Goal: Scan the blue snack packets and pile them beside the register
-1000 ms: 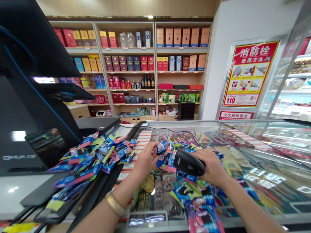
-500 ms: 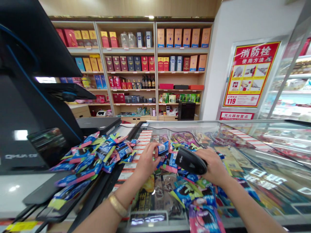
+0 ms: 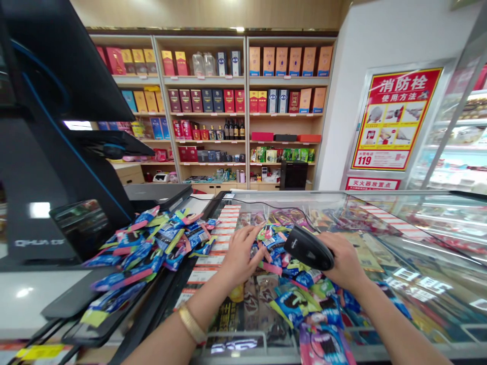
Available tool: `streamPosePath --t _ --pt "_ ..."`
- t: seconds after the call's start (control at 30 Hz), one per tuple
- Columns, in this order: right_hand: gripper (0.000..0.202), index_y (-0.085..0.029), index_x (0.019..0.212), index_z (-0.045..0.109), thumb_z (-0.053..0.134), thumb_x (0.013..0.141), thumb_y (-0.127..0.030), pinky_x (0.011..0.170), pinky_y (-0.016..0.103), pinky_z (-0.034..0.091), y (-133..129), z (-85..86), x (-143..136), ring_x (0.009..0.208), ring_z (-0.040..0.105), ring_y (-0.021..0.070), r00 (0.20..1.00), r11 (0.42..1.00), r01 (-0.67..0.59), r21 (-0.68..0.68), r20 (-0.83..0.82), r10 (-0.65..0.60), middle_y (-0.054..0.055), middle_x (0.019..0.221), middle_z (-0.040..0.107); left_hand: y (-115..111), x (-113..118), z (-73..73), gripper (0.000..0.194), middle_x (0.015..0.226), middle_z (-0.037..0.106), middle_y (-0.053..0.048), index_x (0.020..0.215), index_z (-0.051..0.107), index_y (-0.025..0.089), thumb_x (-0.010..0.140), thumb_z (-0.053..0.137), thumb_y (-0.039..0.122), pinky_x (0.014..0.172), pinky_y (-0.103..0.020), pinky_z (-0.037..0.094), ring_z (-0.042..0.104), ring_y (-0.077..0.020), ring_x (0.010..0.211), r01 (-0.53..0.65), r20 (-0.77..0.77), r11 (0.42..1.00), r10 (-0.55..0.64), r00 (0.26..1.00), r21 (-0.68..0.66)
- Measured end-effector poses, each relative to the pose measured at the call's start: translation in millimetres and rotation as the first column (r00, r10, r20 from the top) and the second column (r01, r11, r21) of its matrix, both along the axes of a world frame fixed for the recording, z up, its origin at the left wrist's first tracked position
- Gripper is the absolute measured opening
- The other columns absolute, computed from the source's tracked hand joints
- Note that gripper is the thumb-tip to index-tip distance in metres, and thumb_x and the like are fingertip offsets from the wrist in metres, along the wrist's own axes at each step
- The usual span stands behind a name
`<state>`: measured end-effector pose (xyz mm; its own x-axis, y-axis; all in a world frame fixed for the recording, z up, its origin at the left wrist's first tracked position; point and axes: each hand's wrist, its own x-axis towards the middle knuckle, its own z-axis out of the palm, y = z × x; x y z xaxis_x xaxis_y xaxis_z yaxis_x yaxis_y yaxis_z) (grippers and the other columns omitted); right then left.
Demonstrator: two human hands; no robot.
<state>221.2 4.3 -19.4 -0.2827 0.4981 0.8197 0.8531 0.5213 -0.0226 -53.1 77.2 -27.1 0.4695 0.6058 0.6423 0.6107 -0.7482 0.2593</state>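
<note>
Since packets [image 3: 276, 241] heap beside spread left grip [image 3: 239, 257], scanner [image 3: 308, 248] clasped in right grip [image 3: 343, 256] could, if lowered, scatter them.

Wooden shelves [image 3: 289, 124] beside white wall [image 3: 349, 76] with red poster [image 3: 397, 121]

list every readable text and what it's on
"消防栓 使用方法": red-yellow metal-framed poster
"119": same poster
"灭火器放置点": red-white rectangular sign
"QHUA…", partly blurred: black plastic monitor stand
Too small or blurred: the rest, including blue-pink plastic packets, black handheld scanner
</note>
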Motion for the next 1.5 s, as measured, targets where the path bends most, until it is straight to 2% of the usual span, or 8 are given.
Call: streamPosePath --t 0.1,0.23,0.43,0.73,0.93,1.2,1.33,1.5 --pt "0.02 -0.02 0.093 0.063 0.05 0.079 -0.025 0.066 0.033 0.038 0 -0.1 0 0.073 0.061 0.0205 1.0 1.0 0.0 0.016 -0.002 0.0 0.006 0.082 0.067 7 -17 14.2 0.047 0.12 0.061 -0.014 0.127 0.057 0.021 0.08 0.059 0.024 0.104 -0.052 0.034 0.053 -0.0302 0.115 -0.314 -0.063 0.945 0.32 0.945 0.09" --pt "0.018 -0.02 0.091 0.063 0.051 0.08 -0.025 0.065 0.032 0.037 0 -0.6 0 0.072 0.059 0.0198 1.0 1.0 0.006 -0.016 -0.003 -0.007 0.005 0.079 0.066 11 -46 32.2 0.043 0.121 0.059 -0.019 0.117 0.062 0.017 0.074 0.06 0.018 0.106 -0.056 0.025 0.048 -0.0356 0.12 -0.635 -0.151 0.748 0.662 0.734 0.195" --pt "0.018 -0.02 0.091 0.063 0.05 0.08 -0.025 0.064 0.031 0.037 1 -1.0 -1 0.071 0.059 0.0186 1.0 1.0 -0.014 0.0 0.003 0.014 0.005 0.079 0.066 8 -68 47.3 0.037 0.119 0.06 -0.019 0.114 0.064 0.017 0.079 0.052 0.017 0.108 -0.055 0.019 0.047 -0.0348 0.122 -0.804 -0.388 0.574 0.784 0.485 0.154" --pt "0.016 -0.02 0.091 0.062 0.052 0.08 -0.026 0.064 0.03 0.036 3 -2.6 0 0.071 0.058 0.0185 1.0 1.0 0.0 -0.014 0.008 0.0 0.005 0.077 0.065 14 -76 45.3 0.038 0.116 0.064 -0.019 0.116 0.064 0.018 0.083 0.044 0.012 0.105 -0.057 0.021 0.051 -0.0356 0.117 -0.797 -0.413 0.594 0.757 0.507 0.111" --pt "0.016 -0.02 0.09 0.063 0.052 0.079 -0.025 0.065 0.03 0.036 2 -1.9 -1 0.072 0.059 0.0185 1.0 0.999 0.003 -0.035 0.002 -0.003 0.005 0.078 0.066 19 -72 44.4 0.047 0.123 0.061 -0.015 0.123 0.058 0.018 0.076 0.059 0.023 0.104 -0.053 0.031 0.054 -0.0354 0.114 -0.733 -0.244 0.677 0.723 0.646 0.066" --pt "0.019 -0.02 0.093 0.063 0.051 0.078 -0.022 0.065 0.031 0.036 2 -1.2 -2 0.073 0.058 0.0187 1.0 0.999 -0.023 -0.034 0.0 0.023 0.005 0.08 0.066 28 -57 32.1 0.031 0.099 0.054 -0.005 0.101 0.06 0.02 0.07 0.061 0.016 0.074 -0.03 0.054 0.061 -0.0188 0.087 -0.294 0.164 0.956 0.287 0.944 0.017" --pt "0.02 -0.02 0.094 0.064 0.051 0.078 -0.022 0.065 0.031 0.036 1 -1.4 -3 0.072 0.059 0.0187 1.0 0.998 -0.027 -0.05 -0.007 0.027 0.005 0.079 0.067 22 -45 28.0 0.025 0.094 0.05 -0.002 0.095 0.057 0.02 0.072 0.061 0.014 0.059 -0.024 0.053 0.056 -0.0124 0.07 -0.137 0.263 0.986 0.107 0.959 0.099" --pt "0.021 -0.021 0.094 0.064 0.051 0.077 -0.021 0.067 0.031 0.037 0 -1.4 -5 0.073 0.06 0.019 1.0 0.997 -0.018 -0.071 -0.003 0.018 0.006 0.082 0.068 11 -28 24.6 0.025 0.095 0.051 -0.004 0.096 0.056 0.02 0.072 0.063 0.012 0.071 -0.028 0.054 0.057 -0.0168 0.085 -0.093 0.235 0.966 0.034 0.971 0.242"
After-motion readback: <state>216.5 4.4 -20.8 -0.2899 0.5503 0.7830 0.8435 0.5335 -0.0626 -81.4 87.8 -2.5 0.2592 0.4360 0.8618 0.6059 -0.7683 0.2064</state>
